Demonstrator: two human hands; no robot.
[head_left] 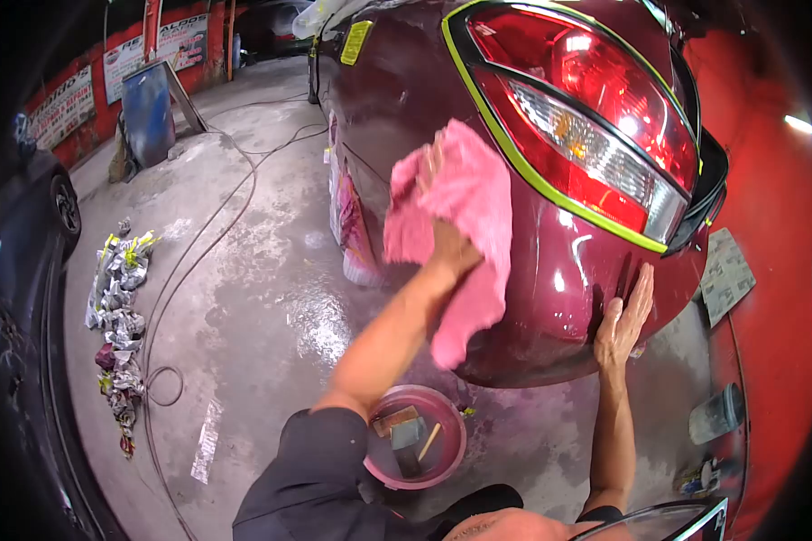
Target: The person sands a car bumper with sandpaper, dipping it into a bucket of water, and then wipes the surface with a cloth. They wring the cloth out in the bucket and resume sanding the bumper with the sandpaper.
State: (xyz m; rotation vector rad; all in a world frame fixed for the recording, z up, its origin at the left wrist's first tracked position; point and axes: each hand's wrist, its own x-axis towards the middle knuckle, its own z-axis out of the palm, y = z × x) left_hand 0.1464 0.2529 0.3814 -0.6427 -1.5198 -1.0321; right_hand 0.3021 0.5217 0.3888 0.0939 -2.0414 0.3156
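Observation:
My left hand (451,251) grips a pink cloth (469,194) and presses it against the rear corner of a maroon car (559,279), just left of the red tail light (586,117), which is edged with green masking tape. The cloth hangs down over the body panel below my hand. My right hand (624,320) lies flat with fingers extended on the lower bumper, to the right of the cloth, holding nothing.
A pink basin (456,424) with a sanding block and other tools sits on the wet concrete floor below the car. Crumpled masking paper (117,307) and a hose (198,234) lie to the left, beside a dark car (18,270). A grey sheet (726,275) lies at right.

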